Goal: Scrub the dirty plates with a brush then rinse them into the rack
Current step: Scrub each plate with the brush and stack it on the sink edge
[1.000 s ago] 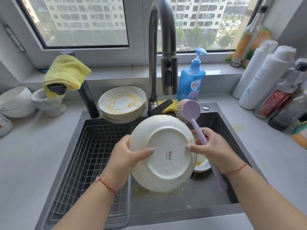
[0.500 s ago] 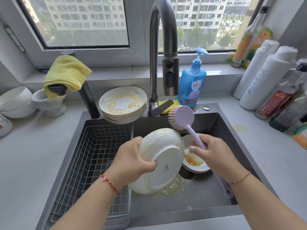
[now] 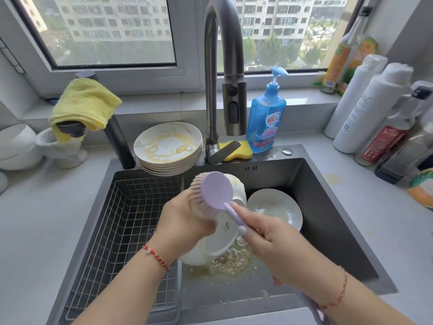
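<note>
Over the sink (image 3: 328,207), the left hand (image 3: 185,221) grips a tilted plate (image 3: 220,240) by its rim. The right hand (image 3: 269,242) holds the brush (image 3: 216,191) by the handle, bristles against the plate's upper part. Another plate (image 3: 274,207) lies in the basin, a dirty stack (image 3: 167,148) behind the rack (image 3: 126,231).

A lilac brush (image 3: 216,191), white plates (image 3: 168,146) smeared yellow, a dark grey sink (image 3: 328,207) with a wire-grid rack (image 3: 121,231), a blue soap bottle (image 3: 267,118), a yellow cloth (image 3: 84,102), a yellow sponge (image 3: 243,151), red braided bracelets (image 3: 155,255), a pale grey desk (image 3: 35,231)
</note>
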A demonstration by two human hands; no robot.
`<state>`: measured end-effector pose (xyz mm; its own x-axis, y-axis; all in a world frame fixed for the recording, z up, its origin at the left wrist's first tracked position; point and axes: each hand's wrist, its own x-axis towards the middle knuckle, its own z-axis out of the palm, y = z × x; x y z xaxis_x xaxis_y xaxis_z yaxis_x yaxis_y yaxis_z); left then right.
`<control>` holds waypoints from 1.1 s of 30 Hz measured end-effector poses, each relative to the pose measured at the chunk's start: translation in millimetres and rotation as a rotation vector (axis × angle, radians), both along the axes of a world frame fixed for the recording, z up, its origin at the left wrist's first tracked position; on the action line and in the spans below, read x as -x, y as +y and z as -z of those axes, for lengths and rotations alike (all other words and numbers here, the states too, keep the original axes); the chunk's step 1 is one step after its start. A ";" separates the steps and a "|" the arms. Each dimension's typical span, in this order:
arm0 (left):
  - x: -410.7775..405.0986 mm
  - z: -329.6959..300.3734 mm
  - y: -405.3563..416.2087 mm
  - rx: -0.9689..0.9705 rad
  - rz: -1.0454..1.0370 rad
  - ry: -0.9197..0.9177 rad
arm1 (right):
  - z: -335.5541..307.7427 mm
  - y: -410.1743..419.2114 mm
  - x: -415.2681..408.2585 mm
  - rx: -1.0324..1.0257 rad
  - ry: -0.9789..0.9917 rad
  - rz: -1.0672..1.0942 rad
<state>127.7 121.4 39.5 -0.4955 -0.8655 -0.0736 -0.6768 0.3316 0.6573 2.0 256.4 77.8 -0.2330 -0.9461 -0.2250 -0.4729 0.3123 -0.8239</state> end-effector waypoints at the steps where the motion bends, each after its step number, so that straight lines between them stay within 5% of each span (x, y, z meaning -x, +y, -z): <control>1: -4.2 2.4 -1.2 -0.035 0.003 0.051 | -1.2 -2.2 6.2 -0.003 0.010 0.025; 6: -19.0 7.9 -5.7 -0.075 0.003 0.195 | 16.3 -6.8 48.2 -0.129 -0.102 0.320; 11: -17.9 11.4 -5.2 -0.096 -0.008 0.214 | 7.4 -11.5 30.2 -0.036 -0.126 0.204; 15: -12.5 18.9 -0.8 -0.198 -0.041 0.279 | -4.8 -9.3 -0.5 -0.042 0.045 -0.027; 20: -22.5 18.2 -0.9 -0.119 -0.015 0.303 | 14.8 -15.2 38.1 -0.065 -0.077 0.254; 25: -24.9 15.9 -5.2 -0.203 -0.144 0.562 | 64.3 -12.2 51.1 -0.213 -0.581 0.535; 33: -15.4 27.1 1.5 -0.629 -0.189 1.014 | 72.5 -23.4 37.8 0.038 -0.615 0.602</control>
<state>143.1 123.0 12.3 -0.4417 -0.8830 -0.1589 0.2373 -0.2858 0.9285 -35.8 232.9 5.2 -0.5447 -0.7100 -0.4463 0.2979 0.3336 -0.8944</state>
